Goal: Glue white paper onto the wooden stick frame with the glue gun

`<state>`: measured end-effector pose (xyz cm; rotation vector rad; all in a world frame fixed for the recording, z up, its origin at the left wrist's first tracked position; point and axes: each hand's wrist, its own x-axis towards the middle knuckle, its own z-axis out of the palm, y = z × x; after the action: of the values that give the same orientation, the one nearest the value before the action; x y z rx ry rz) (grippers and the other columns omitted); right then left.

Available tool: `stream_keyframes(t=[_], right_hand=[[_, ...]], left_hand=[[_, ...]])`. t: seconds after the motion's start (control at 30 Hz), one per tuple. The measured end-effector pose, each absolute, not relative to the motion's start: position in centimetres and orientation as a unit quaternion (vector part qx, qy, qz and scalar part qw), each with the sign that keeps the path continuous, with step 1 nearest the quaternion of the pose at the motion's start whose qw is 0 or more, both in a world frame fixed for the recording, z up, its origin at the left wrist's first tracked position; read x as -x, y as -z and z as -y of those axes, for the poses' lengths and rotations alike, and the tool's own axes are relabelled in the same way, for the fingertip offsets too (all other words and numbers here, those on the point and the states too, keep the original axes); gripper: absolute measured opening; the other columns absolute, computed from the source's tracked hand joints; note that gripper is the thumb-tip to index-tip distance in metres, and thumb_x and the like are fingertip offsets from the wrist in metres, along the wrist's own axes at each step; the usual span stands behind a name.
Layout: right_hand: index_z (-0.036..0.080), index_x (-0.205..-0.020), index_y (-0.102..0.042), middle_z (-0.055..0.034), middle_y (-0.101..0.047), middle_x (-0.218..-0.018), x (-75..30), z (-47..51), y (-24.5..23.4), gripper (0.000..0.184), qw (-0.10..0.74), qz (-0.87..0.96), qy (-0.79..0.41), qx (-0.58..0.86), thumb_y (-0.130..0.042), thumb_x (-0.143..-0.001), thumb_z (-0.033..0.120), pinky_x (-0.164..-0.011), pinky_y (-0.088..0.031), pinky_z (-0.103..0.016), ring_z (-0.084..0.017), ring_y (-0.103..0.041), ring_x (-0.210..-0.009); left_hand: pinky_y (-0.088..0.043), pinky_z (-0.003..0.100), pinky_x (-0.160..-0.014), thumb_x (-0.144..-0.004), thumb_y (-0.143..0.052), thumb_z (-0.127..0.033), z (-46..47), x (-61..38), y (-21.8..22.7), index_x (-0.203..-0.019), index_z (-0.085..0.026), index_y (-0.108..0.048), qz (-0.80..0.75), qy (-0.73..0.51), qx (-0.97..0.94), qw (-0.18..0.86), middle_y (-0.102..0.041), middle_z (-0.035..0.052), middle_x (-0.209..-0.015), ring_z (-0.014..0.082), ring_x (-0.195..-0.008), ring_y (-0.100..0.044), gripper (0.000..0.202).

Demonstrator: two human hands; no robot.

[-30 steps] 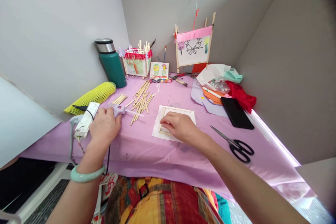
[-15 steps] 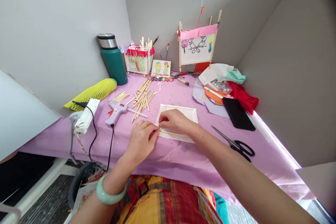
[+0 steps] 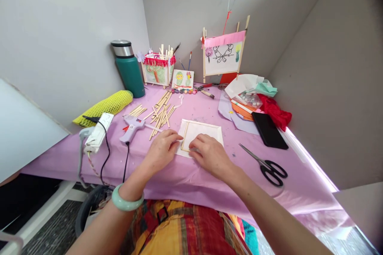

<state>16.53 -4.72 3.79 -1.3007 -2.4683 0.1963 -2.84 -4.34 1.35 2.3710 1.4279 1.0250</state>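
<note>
Two hands [image 3: 163, 149] [image 3: 211, 155] rest at one white paper square [image 3: 203, 131] on a purple worktop [image 3: 167, 175], alongside one glue gun [image 3: 133, 125], one pair of scissors [image 3: 265, 161], one green flask [image 3: 128, 69], one black phone [image 3: 269, 129] and one power strip [image 3: 97, 133].

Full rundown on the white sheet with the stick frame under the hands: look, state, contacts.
The white sheet is a squarish piece of thin white material, paper or fabric by its look, lying flat on the purple tablecloth near the front edge. Thin pale wooden sticks line its left, far and right edges as a frame; the near edge is hidden by the hands. The left hand rests on its near-left corner and the right hand presses on its near edge. The middle is blank.
</note>
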Motion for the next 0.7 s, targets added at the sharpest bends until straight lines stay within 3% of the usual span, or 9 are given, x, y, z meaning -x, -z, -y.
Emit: stream_keyframes(t=[0.1,0.33,0.7], right_hand=[[0.019,-0.097,-0.062,-0.0054,-0.062,-0.099,-16.0,5.4,-3.3,0.013,0.167,0.879,-0.032,0.445,-0.057,-0.085,0.020,-0.079,-0.039,-0.031,-0.020,-0.053,-0.097],[0.018,-0.088,-0.062,-0.0085,-0.063,-0.097,-14.7,4.8,-3.9,0.011,0.102,0.881,-0.002,0.462,-0.052,-0.084,0.019,-0.072,-0.041,-0.032,-0.022,-0.054,-0.091],[0.014,-0.092,-0.063,-0.0116,-0.062,-0.095,-14.1,4.4,-2.8,0.019,0.103,0.879,0.021,0.466,-0.047,-0.082,0.015,-0.073,-0.042,-0.035,-0.025,-0.054,-0.092]], left_hand=[[-0.047,0.033,-0.085,-0.086,-0.047,-0.011,4.2,2.7,-1.2,-0.097,-0.017,-0.068,-0.453,-0.343,-0.816,0.104,-0.063,0.0072,-0.099,0.0175,-0.092,-0.059,0.025],[-0.047,0.034,-0.085,-0.088,-0.047,-0.013,3.9,2.7,-1.0,-0.095,-0.017,-0.069,-0.440,-0.315,-0.835,0.104,-0.066,0.0074,-0.096,0.0185,-0.091,-0.059,0.023],[-0.047,0.032,-0.082,-0.086,-0.052,-0.011,3.5,2.5,-0.8,-0.087,-0.017,-0.071,-0.443,-0.310,-0.835,0.102,-0.066,0.0064,-0.091,0.0179,-0.088,-0.059,0.020]])
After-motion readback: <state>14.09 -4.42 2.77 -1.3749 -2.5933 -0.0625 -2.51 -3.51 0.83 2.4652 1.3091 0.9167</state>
